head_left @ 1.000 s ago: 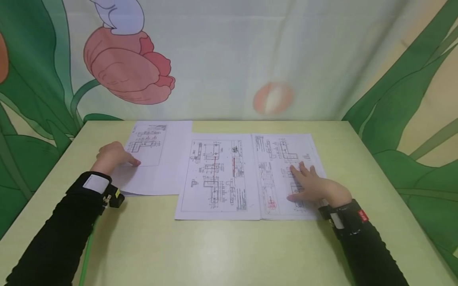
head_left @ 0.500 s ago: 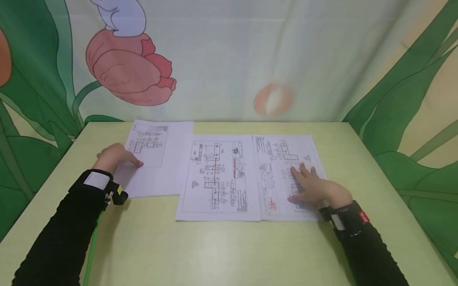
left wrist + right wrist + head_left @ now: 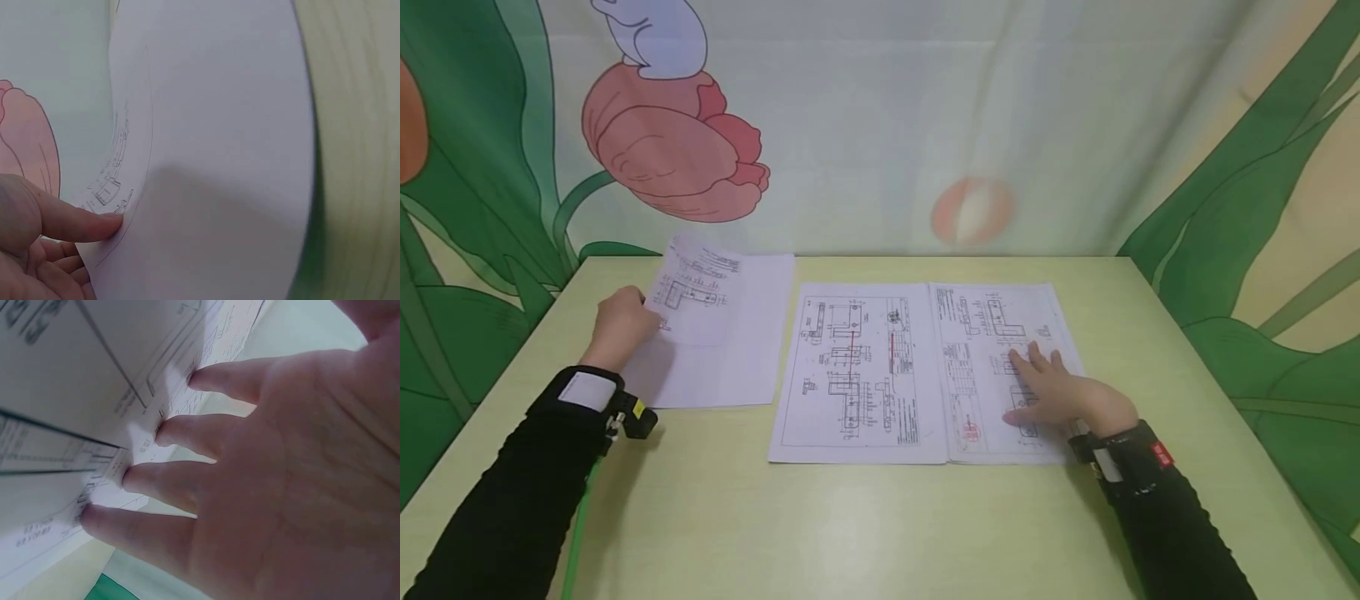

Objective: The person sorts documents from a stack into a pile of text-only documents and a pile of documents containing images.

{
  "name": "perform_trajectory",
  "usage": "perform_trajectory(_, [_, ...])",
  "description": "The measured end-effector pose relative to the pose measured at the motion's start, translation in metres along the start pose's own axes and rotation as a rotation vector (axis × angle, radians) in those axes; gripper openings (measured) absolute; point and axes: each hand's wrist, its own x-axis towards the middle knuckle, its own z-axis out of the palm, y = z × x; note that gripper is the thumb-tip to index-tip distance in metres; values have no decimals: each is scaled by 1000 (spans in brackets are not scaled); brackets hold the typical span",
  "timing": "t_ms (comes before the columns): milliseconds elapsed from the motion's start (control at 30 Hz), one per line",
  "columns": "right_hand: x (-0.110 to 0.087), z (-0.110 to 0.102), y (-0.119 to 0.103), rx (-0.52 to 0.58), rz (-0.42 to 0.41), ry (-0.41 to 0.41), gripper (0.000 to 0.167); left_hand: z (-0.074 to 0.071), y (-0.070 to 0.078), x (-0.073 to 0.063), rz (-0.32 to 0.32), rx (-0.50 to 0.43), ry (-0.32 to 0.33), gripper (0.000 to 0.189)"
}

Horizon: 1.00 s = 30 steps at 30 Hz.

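My left hand [image 3: 622,327] pinches the left edge of a white sheet with a printed technical drawing [image 3: 718,367]; its left side is raised and bent. Close up in the left wrist view, the thumb lies on the printed face and the fingers are curled behind the curved paper [image 3: 212,125]. My right hand [image 3: 1067,396] rests on the right-hand drawing sheet [image 3: 992,375], fingers spread. In the right wrist view the fingertips [image 3: 94,519] touch the printed paper [image 3: 56,369]. Between them lies a middle drawing sheet [image 3: 868,450] marked with red lines.
The sheets lie on a pale yellow table [image 3: 850,533]. Behind it hangs a light curtain [image 3: 865,125] printed with flowers and leaves. A green cord [image 3: 576,533] runs along the left sleeve. Both wrists wear black straps with small cameras.
My left hand has taken hold of the left sheet's edge and lifted it up and slightly leftward, away from the middle sheet. The right hand stays in place.
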Motion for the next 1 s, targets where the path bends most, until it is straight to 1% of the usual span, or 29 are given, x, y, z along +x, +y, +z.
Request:
perform_trajectory(133, [2, 1, 1, 0, 1, 0, 102, -10, -1, -6, 47, -6, 101, 30])
perform_trajectory(233, [2, 2, 3, 1, -3, 3, 102, -20, 2, -12, 89, -8, 177, 26])
perform_trajectory(333, [3, 2, 3, 1, -2, 4, 103, -31, 8, -22, 140, -15, 242, 27])
perform_trajectory(433, [4, 2, 3, 1, 2, 4, 103, -42, 17, -34, 175, -35, 280, 28])
perform_trajectory(533, [4, 2, 6, 14, 8, 7, 105, -51, 28, -43, 184, -76, 286, 32])
perform_trajectory(600, [4, 3, 8, 13, 18, 8, 105, -52, 37, -47, 186, -118, 280, 34])
perform_trajectory(700, [4, 1, 8, 14, 5, 14, 105, -49, 47, -51, 194, -206, 253, 37])
perform_trajectory(767, [4, -2, 4, 21, -31, 30, 102, -45, 53, -53, 186, -274, 224, 39])
perform_trajectory(833, [7, -5, -4, 49, -99, 81, 99, -39, 59, -54, 174, -342, 195, 39])
perform_trajectory(900, [10, -9, -17, 109, -150, 161, 93, -34, 65, -54, 159, -402, 163, 40])
perform_trajectory(967, [16, -13, -32, 213, -191, 257, 87, -27, 71, -54, 150, -443, 133, 40])
perform_trajectory(1000, [19, -15, -39, 293, -210, 298, 83, -22, 74, -55, 152, -462, 120, 40])
